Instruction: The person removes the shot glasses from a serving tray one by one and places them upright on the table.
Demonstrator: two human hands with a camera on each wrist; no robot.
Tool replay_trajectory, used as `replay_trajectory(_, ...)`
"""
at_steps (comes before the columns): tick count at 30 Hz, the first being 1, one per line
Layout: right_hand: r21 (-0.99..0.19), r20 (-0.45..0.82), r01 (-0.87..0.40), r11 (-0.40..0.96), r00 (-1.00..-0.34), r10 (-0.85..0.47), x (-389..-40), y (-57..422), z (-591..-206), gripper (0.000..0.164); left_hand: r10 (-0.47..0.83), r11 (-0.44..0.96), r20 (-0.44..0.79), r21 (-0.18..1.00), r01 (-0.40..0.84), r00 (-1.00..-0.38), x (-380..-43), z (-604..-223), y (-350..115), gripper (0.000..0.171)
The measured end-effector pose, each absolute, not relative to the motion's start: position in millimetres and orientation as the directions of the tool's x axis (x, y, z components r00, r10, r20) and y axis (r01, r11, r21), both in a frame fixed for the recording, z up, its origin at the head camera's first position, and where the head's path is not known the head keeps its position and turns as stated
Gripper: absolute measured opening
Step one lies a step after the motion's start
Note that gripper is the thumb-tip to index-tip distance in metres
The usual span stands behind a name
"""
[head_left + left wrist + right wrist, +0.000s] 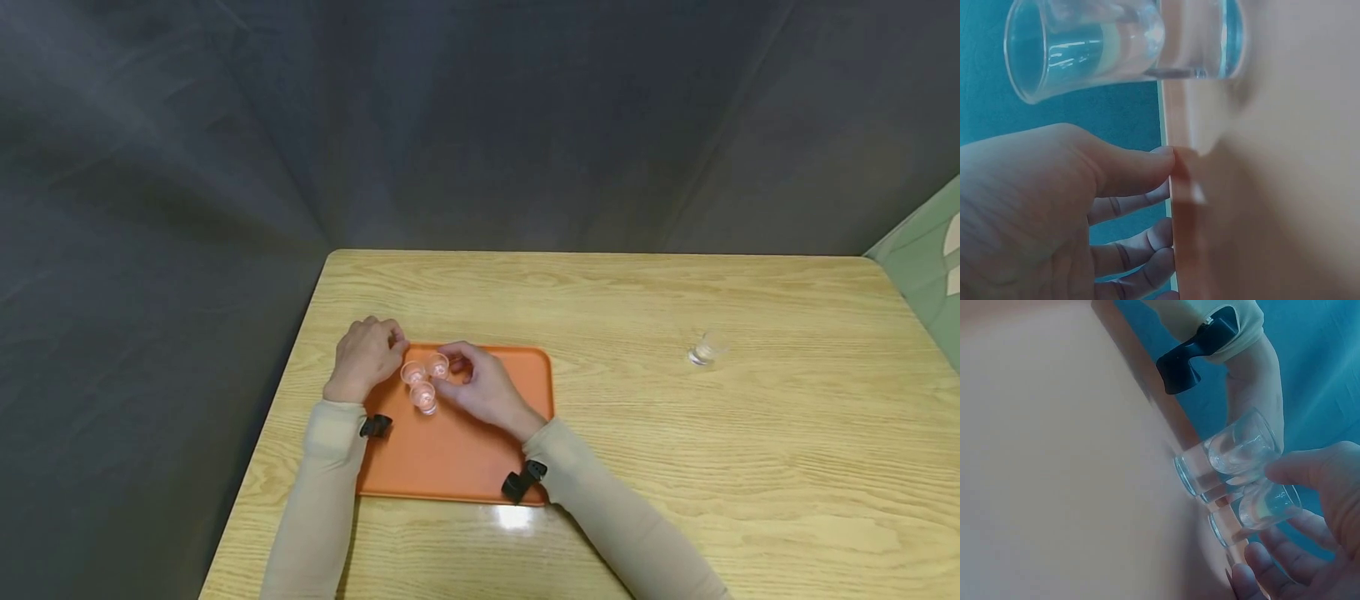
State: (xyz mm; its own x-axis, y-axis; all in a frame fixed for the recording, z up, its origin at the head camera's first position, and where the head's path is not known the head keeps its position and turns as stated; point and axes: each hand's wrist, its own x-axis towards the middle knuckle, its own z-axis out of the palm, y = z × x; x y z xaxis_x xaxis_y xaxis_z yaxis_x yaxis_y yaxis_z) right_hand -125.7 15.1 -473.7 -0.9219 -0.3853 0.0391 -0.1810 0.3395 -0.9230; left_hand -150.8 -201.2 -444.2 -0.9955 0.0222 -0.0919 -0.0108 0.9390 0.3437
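Altogether, two hands (pixel 367 354) (pixel 486 387), four glasses (pixel 423 397), three on one tray (pixel 442 458)

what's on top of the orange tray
Three clear glasses are clustered on the orange tray, toward its far left; the right hand grips one. The left hand holds the tray's edge. Whatever lies directly beneath the hands is hidden.
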Motion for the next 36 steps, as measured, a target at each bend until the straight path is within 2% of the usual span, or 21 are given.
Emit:
replay_trajectory(14,-0.928,0.026,-0.160,0.336,-0.928,-0.371,-126,14,-476,0.038,0.028,0.939,-0.077,0.344,-0.001,-0.997,-151,-445,-201,0.017)
replay_trajectory(30,-0.965,-0.024,-0.056,0.257,-0.954,-0.298,-123,20,-474,0.035,0.024,0.938,-0.077,0.347,-0.004,-0.997,-150,-445,-200,0.016)
replay_trajectory(36,-0.965,0.006,-0.071,0.254,-0.969,-0.248,-123,31,-475,0.035,0.022,0.935,-0.076,0.353,-0.006,-0.997,-150,-445,-199,0.016)
